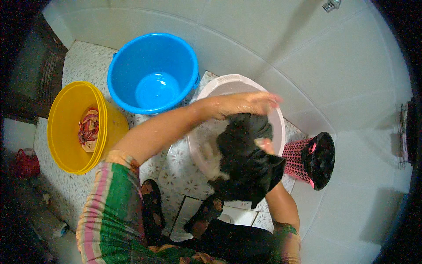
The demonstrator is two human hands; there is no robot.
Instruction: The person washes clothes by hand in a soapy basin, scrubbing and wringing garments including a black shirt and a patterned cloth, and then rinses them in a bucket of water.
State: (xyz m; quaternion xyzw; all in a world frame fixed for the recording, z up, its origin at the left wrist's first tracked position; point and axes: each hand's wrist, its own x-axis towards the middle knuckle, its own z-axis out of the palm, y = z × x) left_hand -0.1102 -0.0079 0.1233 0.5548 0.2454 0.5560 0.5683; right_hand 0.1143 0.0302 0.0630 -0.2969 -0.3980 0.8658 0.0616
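A wet black cloth (246, 163) hangs bunched over the near side of a pale pinkish-white basin (279, 127). My right hand (265, 144) grips the cloth from the right; most of that hand is hidden by the fabric, and only a bit of the fingers shows. Above the cloth's far edge, my left hand (244, 104) is stretched across the basin with its fingers extended to the right. Its skin looks wet and the fingertips are slightly blurred. The cloth and my left arm cover much of the basin's inside, where cloudy liquid shows.
Beyond my left forearm stands a blue bucket (132, 53) with a little water. A yellow bucket (66, 149) at the left holds red and cream patterned cloth (89, 131). A pink perforated bin (296, 158) lined in black is right of the basin, near the tiled wall (351, 119).
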